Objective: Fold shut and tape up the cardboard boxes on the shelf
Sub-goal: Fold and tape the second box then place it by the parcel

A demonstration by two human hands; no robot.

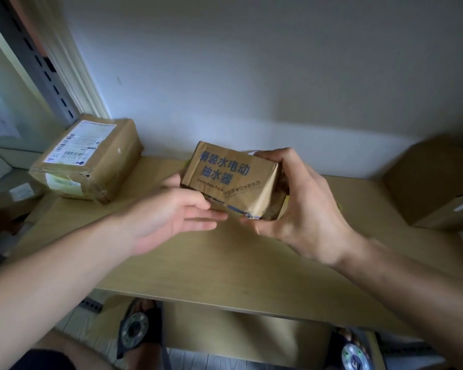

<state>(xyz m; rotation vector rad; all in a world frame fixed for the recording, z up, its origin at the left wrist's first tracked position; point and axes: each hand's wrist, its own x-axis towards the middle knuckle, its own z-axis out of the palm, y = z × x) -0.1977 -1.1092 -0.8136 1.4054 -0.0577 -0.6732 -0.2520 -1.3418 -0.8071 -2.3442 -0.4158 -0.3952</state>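
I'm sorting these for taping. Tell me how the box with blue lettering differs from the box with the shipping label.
The blue-lettered box is smaller, held up off the shelf in the right hand, the left hand open beside it. The labelled box is larger and lies on the shelf's left end. One bears blue print, the other a white barcode label. Both are worn brown cardboard.

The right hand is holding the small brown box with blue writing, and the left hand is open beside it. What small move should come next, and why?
Probably the left hand should close on the near left end of the small brown cardboard box with blue printed characters. Only the right hand grips it, held above the light wooden shelf, while the left hand's straight fingers just reach its lower edge. Two hands would steady it for folding.
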